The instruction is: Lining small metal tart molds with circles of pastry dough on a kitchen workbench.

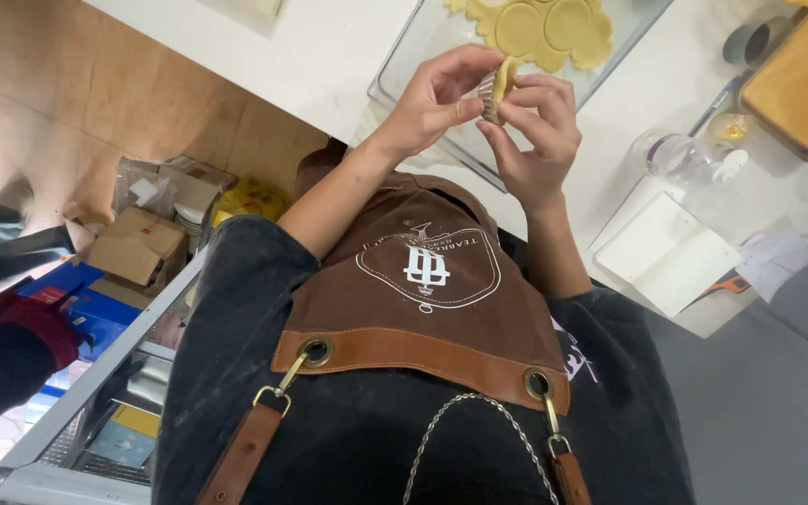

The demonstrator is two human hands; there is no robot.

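Both of my hands are raised over the counter edge, fingertips together around one small thing. My left hand (pixel 432 98) and my right hand (pixel 537 136) pinch a small fluted metal tart mould (pixel 490 98) with a pale yellow dough round (pixel 506 77) pressed at its rim. Just beyond them lies a clear glass tray (pixel 404 70) holding a rolled sheet of yellow dough (pixel 544 28) with round cut-outs marked in it. My brown apron with leather straps fills the lower view.
On the white counter (pixel 329 47) sit a white notebook (pixel 670 252), a clear plastic container (pixel 675 154), a grey cup (pixel 750 42) and a tan board (pixel 801 84). Cardboard boxes (pixel 137 248) and a metal rack (pixel 95 374) stand left. Another person's red sleeve (pixel 11 327) shows far left.
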